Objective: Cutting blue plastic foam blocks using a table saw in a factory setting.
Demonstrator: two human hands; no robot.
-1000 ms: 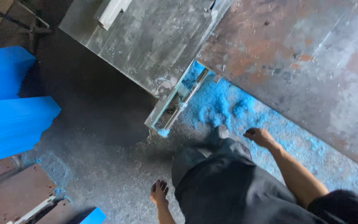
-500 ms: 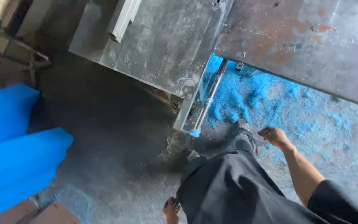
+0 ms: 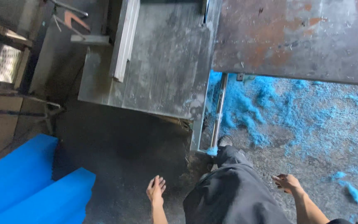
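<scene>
While the head camera looks straight down, these lines give the scene, with clock directions read from the person's trouser leg.

Left hand: the left hand [image 3: 156, 190] hangs free at about 9 o'clock, palm down, fingers [image 3: 161, 183] loosely spread and holding nothing; it looks like a hand swung out for balance, not a reach.

Right hand: the right hand [image 3: 286, 182] sits at about 3 o'clock, fingers curled in toward the palm; I cannot tell whether they pinch anything small.

Nearest things: the dark trouser leg [image 3: 233, 195] and shoe [image 3: 224, 142] stand between the two hands, the shoe toe at 12 o'clock, just beside the metal rail [image 3: 218, 108].

Steel tabletop: the grey steel tabletop [image 3: 162, 62] lies at 11 o'clock, its lower corner near the shoe; a pale metal bar [image 3: 125, 37] rests on it.

Rusty plate: a rusted steel plate [image 3: 295, 37] spans 12 to 2 o'clock, overhanging the floor.

Blue shavings: loose blue shavings [image 3: 270, 103] are scattered on the concrete floor [image 3: 121, 157] from 12 to 3 o'clock, thickest under the plate's edge, as if fallen from cutting there.

Blue foam blocks: two bright blue foam blocks [image 3: 34, 186] lie at 8 to 9 o'clock, well apart from the left hand.

In the way: the tabletop corner and rail crowd the shoe; a dark metal frame [image 3: 21, 99] stands at 10 o'clock.
</scene>
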